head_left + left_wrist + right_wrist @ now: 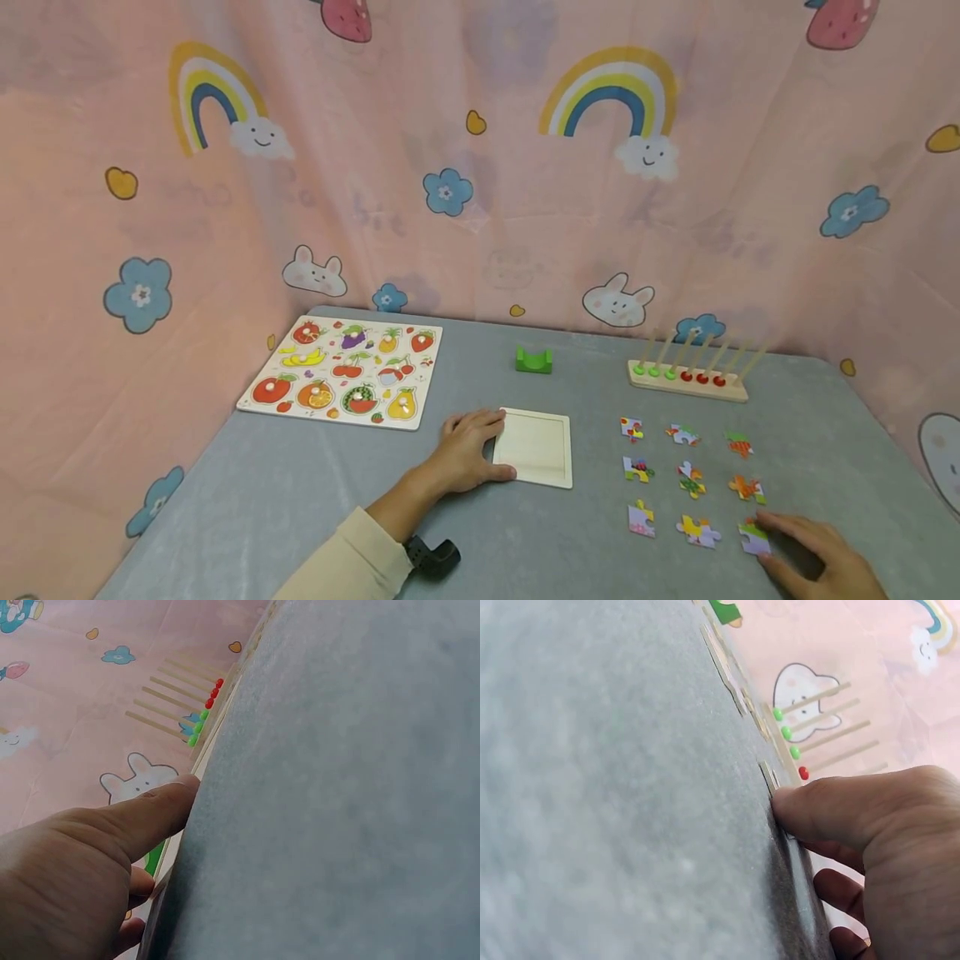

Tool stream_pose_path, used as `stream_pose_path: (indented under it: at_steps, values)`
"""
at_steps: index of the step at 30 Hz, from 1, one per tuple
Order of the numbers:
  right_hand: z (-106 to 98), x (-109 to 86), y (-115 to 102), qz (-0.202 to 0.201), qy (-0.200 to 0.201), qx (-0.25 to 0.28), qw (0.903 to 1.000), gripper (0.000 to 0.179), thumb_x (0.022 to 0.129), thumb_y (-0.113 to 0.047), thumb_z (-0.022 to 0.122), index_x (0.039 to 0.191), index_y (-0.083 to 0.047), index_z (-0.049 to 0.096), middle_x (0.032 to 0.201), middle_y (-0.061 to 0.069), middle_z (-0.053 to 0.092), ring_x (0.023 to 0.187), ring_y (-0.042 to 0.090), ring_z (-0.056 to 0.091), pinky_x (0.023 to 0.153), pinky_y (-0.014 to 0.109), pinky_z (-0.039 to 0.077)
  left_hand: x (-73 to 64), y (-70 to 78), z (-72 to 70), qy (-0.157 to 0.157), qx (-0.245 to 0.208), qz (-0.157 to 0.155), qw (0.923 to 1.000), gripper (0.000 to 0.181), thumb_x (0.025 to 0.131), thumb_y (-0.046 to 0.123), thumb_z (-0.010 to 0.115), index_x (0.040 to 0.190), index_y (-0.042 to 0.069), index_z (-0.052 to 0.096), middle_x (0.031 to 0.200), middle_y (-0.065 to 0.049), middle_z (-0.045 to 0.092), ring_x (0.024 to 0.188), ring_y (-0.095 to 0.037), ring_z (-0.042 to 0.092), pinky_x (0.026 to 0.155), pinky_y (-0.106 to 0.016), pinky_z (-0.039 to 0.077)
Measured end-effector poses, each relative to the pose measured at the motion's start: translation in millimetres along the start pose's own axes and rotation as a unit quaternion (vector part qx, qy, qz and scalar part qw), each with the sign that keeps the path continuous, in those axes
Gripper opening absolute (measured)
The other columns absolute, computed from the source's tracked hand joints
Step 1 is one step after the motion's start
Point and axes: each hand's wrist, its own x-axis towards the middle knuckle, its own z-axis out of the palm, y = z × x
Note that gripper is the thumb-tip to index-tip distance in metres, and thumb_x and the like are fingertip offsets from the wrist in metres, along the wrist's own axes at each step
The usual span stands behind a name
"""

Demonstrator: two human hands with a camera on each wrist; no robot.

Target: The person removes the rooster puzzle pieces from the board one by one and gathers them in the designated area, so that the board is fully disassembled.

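Observation:
My left hand (467,454) holds the left side of a square wooden puzzle tray (534,448), thumb by its near corner and fingers by its far corner. The tray lies flat, with a raised rim and bare wood inside. At the lower right, my right hand (823,557) pinches the right side of a green and purple jigsaw piece (753,537) lying on the table. The right wrist view shows the thumb (802,810) against that piece's edge. Several other jigsaw pieces (698,531) lie apart in rows between the tray and the right hand.
A fruit peg-puzzle board (337,377) lies at the back left of the grey table (585,550). Behind the tray stands a small green block (533,362). A wooden peg rack (686,381) with green and red beads is at the back right, before the pink curtain (480,250).

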Motion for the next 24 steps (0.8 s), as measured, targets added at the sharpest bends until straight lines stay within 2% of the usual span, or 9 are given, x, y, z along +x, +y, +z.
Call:
stream_pose_path:
  at_steps: [4,10,15,18,21,24]
  values:
    - [1.6,0.1,4.2,0.005,-0.004,-0.002,1.0000,0.055,0.074,-0.030,0.084,0.115,0.002,0.066,0.112,0.021,0.064,0.100,0.038,0.050,0.078,0.054,0.037,-0.9,-0.2,1.0,0.002,-0.001,0.002,1.0000,0.078,0.077,0.042,0.080,0.139,0.003,0.052,0.145,-0.003,0.045,0.134,-0.023,0.035,0.105,-0.051,0.018]
    - [3.8,-3.0,1.2,-0.005,0.024,0.001,0.9997,0.055,0.073,-0.034,0.084,0.114,-0.001,0.068,0.111,0.021,0.064,0.100,0.037,0.049,0.078,0.054,0.036,-4.1,-1.0,0.9,0.001,-0.001,-0.003,1.0000,0.078,0.077,0.041,0.080,0.138,0.003,0.052,0.145,-0.003,0.045,0.134,-0.023,0.035,0.105,-0.051,0.018]
    - [1.3,-2.7,-4.6,-0.019,0.044,0.002,0.9988,0.052,0.071,-0.026,0.087,0.113,0.000,0.069,0.110,0.020,0.064,0.096,0.032,0.050,0.078,0.052,0.037,-3.8,-1.3,-0.6,0.000,-0.002,-0.004,1.0000,0.078,0.077,0.042,0.080,0.139,0.003,0.052,0.146,-0.003,0.044,0.135,-0.023,0.035,0.105,-0.051,0.018]
    - [-2.5,0.9,-6.7,-0.010,0.024,0.000,0.9997,0.053,0.073,-0.027,0.085,0.114,0.001,0.068,0.111,0.022,0.063,0.099,0.034,0.051,0.079,0.053,0.038,-3.0,-1.2,-1.8,0.001,-0.004,-0.004,1.0000,0.078,0.077,0.041,0.080,0.139,0.003,0.052,0.146,-0.003,0.044,0.135,-0.023,0.035,0.105,-0.051,0.017]
    - [-7.2,5.7,-8.0,0.014,-0.019,-0.001,0.9997,0.058,0.078,-0.036,0.081,0.118,0.004,0.065,0.115,0.026,0.059,0.102,0.042,0.051,0.080,0.057,0.038,-2.4,-1.4,-1.8,0.001,-0.005,-0.005,1.0000,0.078,0.076,0.041,0.081,0.138,0.003,0.053,0.146,-0.003,0.044,0.134,-0.023,0.035,0.105,-0.051,0.018]
    - [-11.1,7.8,-9.5,0.013,-0.026,-0.007,0.9996,0.059,0.079,-0.040,0.079,0.117,0.004,0.065,0.114,0.025,0.060,0.100,0.041,0.054,0.077,0.055,0.042,-1.0,-0.9,-1.2,-0.001,0.003,-0.003,1.0000,0.077,0.076,0.042,0.081,0.138,0.004,0.053,0.145,-0.003,0.045,0.134,-0.023,0.035,0.105,-0.052,0.018]
